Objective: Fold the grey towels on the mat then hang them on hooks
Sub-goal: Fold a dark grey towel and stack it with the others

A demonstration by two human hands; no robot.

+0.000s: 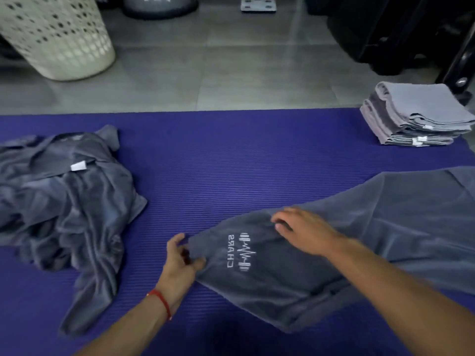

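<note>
While a purple ribbed exercise mat [205, 155] fills the middle band of the frame, a dark grey towel [347, 242] is laid across its lower right part. The towel's long axis runs diagonally, from a narrow end at lower centre up to a broad end at the right edge. A white embroidered logo [241, 251] near the narrow end is seen turned sideways and mirrored.

The narrow end's corner is pinched by the left hand [180, 260], thumb on top and fingers curled beneath; a red thread bracelet [160, 301] is worn on that wrist. The right hand [305, 229] is laid on the towel's upper edge, fingers bent at the tips against the cloth; whether the cloth is gripped cannot be told.

At the left of the frame, a crumpled heap of grey towels [69, 201] lies on the mat. At the upper right, a stack of folded grey towels [413, 116] sits on the mat's far edge. On the tiled floor [218, 68] beyond, a perforated cream laundry basket [54, 34] stands at upper left.
</note>
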